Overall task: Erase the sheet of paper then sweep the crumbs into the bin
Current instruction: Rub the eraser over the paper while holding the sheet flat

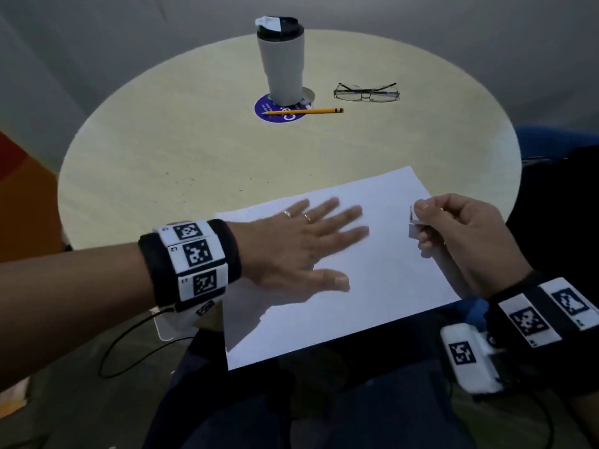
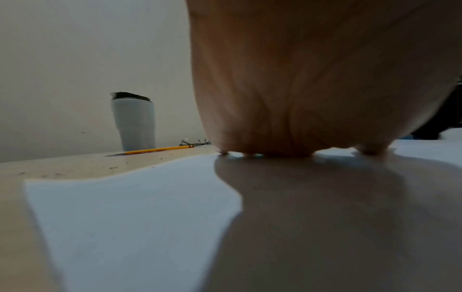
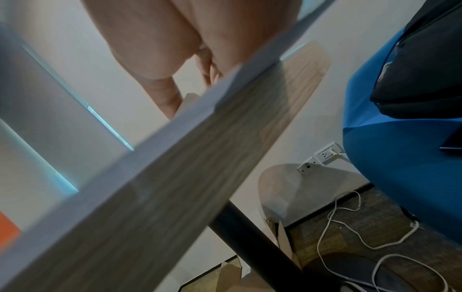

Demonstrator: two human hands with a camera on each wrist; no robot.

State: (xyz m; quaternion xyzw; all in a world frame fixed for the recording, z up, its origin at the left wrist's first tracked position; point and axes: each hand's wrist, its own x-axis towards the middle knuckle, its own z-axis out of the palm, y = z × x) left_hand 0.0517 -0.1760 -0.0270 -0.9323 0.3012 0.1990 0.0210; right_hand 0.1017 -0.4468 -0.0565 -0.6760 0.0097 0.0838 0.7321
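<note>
Round table point(image 1: 162, 163): paper point(image 1: 372, 286) at 6 o'clock overhanging edge; coaster point(image 1: 264, 108), pencil point(image 1: 304, 111), glasses point(image 1: 366, 92) twd 12.

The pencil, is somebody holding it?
No, the pencil lies alone on the table beside the cup, far from both hands.

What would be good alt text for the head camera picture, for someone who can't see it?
A person's left hand lies flat with fingers spread on a white sheet of paper at the near edge of a round table, while the right hand pinches a small white eraser above the sheet. Farther back stand a tumbler, a yellow pencil and eyeglasses.
</note>
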